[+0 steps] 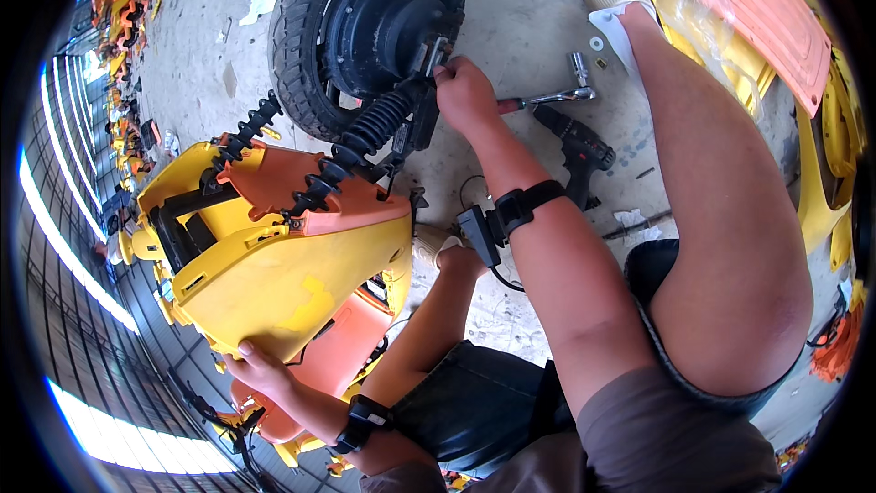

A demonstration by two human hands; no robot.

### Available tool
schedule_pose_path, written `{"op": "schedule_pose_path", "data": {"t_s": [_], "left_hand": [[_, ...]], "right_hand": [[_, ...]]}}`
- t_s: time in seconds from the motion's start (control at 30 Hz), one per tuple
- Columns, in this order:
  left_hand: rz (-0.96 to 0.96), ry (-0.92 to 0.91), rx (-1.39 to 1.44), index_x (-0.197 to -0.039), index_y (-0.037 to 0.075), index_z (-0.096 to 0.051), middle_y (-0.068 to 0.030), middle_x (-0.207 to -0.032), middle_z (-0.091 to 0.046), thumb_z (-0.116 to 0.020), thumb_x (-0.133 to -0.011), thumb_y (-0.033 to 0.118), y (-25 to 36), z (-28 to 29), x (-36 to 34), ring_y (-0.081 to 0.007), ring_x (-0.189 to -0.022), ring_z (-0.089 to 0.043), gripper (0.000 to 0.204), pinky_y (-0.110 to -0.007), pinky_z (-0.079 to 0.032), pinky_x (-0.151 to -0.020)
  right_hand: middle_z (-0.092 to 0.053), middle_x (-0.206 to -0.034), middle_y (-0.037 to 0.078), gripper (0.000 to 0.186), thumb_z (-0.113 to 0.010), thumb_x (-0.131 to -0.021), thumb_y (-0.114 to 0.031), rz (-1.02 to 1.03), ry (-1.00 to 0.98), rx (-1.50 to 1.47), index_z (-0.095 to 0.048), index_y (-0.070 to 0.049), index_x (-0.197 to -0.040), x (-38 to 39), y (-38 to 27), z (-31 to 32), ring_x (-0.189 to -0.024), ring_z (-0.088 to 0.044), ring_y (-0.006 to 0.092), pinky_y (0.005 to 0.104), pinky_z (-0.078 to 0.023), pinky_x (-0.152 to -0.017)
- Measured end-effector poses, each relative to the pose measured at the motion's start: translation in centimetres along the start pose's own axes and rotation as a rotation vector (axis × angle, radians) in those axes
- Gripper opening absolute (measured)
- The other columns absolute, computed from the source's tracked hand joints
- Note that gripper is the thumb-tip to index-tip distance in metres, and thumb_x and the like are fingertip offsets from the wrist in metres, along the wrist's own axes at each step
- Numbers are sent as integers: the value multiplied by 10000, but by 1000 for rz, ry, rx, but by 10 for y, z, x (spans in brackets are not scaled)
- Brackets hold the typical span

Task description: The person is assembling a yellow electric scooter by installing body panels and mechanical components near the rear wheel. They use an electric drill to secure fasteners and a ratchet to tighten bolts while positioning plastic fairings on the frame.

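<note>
A black motor wheel (365, 23) lies at upper middle, joined by black coil-spring shocks (374, 128) to a tipped-over scooter with yellow body panels (274, 283) and coral parts. My right hand (464, 96) is closed at the metal fitting (432, 57) by the axle; exactly what its fingers hold is hidden. My left hand (260, 370) grips the lower edge of the yellow panel, thumb against it. A ratchet wrench with socket (566, 94) lies just right of my right hand, over a black cordless drill (577, 151). A washer (596, 43) lies nearby.
My bare legs (730, 246) flank the work on the concrete floor (210, 18). Coral and yellow panels (757, 18) and clear plastic lie at upper right. More scooters and parts (132, 9) line the left background, near a ribbed roof with light strips.
</note>
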State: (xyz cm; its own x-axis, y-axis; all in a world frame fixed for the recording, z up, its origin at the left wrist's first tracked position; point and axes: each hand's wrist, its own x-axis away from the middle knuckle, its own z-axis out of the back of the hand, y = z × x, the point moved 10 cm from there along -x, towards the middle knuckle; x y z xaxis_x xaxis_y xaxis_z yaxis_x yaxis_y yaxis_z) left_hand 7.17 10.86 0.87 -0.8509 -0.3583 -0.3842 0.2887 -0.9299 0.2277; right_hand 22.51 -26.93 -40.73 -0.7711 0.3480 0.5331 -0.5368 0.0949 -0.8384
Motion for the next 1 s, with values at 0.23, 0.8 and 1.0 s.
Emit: {"op": "schedule_pose_path", "data": {"t_s": [0.23,0.8,1.0], "left_hand": [[13,3,11,-1297,-83,-504,-222,-1117,-615,-511,-872,739,-3,3,2,-283,-953,-617,925,-374,-502,-765],[-32,-10,8,-1312,-104,-484,-232,-1108,-613,-489,-873,753,2,-1,0,-288,-956,-615,963,-379,-498,-760],[-25,3,-31,-1256,-104,-525,-220,-1092,-619,-453,-845,819,2,1,-1,-288,-967,-610,1013,-375,-492,-770]], "right_hand": [[-680,-972,243,293,-584,-931,-281,61,56,-121,-662,0,-957,4,-1,0,-988,-629,432,492,-482,-870],[-686,-895,222,358,-589,-938,-323,24,28,-3,-671,24,-970,1,0,2,-905,-656,394,437,-494,-809],[-684,-917,228,328,-587,-936,-292,72,68,-66,-669,24,-971,1,4,1,-904,-651,404,445,-493,-809]]}}
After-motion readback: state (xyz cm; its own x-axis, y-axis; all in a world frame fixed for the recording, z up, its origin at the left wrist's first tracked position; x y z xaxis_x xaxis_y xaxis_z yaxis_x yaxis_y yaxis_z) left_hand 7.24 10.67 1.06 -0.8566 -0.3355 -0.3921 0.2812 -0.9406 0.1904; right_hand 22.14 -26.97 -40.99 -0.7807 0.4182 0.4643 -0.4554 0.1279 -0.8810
